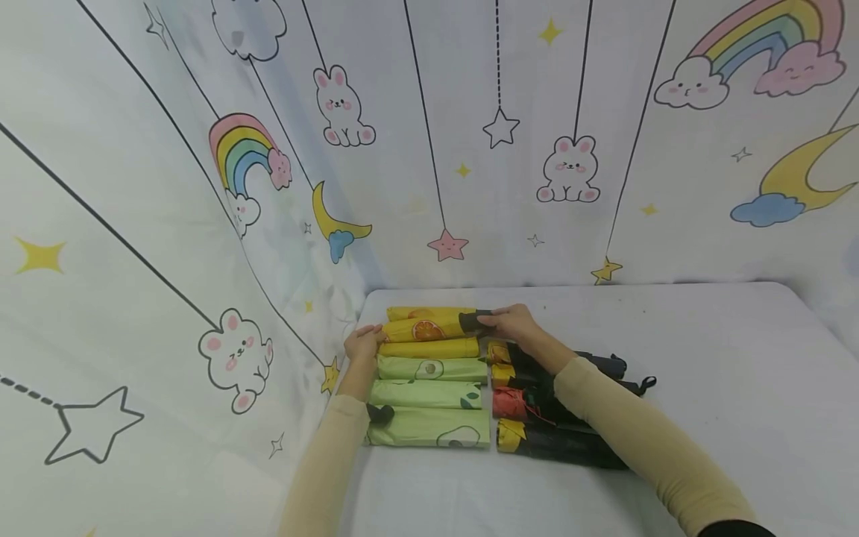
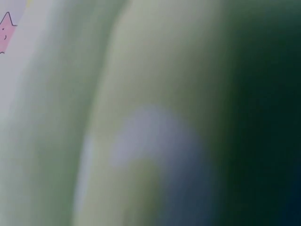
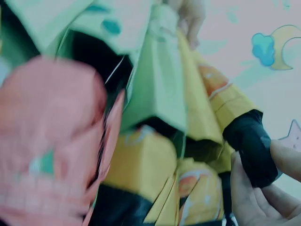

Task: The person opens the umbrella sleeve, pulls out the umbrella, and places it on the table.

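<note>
**Two-handed hold, far left**

Orange-print yellow roll at far left of white table, lying left to right between a far yellow roll and a near yellow roll. Right hand: thumb and fingers clamped on its black end. Left hand: holds the left end, fingers bent over it; left wrist view too blurred to help. Nearer, three green rolls in line. To their right, dark rolls with yellow or red ends, partly under the right sleeve.
</note>
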`<state>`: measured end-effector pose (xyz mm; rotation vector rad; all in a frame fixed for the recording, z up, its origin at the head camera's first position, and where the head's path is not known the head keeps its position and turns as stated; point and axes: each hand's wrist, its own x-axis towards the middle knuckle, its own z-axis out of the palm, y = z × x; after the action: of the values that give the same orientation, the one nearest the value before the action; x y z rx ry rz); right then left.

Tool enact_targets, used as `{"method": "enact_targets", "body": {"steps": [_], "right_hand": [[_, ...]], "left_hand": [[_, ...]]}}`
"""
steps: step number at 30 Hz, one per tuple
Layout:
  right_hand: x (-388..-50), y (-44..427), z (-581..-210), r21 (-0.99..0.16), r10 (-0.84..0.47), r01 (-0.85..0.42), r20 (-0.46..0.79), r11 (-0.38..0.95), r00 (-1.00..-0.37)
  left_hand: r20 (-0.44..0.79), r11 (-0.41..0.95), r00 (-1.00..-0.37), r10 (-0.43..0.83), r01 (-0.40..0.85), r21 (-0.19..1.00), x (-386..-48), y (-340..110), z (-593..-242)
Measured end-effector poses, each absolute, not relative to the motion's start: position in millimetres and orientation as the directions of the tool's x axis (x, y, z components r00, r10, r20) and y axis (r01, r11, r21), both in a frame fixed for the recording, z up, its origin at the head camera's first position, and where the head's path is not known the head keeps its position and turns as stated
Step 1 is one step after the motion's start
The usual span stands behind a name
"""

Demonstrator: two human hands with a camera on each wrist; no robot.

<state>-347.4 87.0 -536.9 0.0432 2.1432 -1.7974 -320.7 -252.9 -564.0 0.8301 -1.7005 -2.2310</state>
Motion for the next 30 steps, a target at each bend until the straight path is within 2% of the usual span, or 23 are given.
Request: {"method": "enact_targets", "body": {"steps": [16,30], "right_hand": [[-334.2,85.8,-521.7,-0.94,-0.135,0.339,-0.332,-0.028,-0.934],[-330.1,100.3,-518.8,-0.938,-0.126,0.342,-0.333,-0.05,-0.934]], "left_hand": [[-0.293,-0.348,-0.8,-0.524,-0.113,0.931,-320.7,-254.0,-564.7],[-0.297,-0.327,-0.812,-0.502,-0.14,0.935,-313.8,-256.7,-557.7]]}}
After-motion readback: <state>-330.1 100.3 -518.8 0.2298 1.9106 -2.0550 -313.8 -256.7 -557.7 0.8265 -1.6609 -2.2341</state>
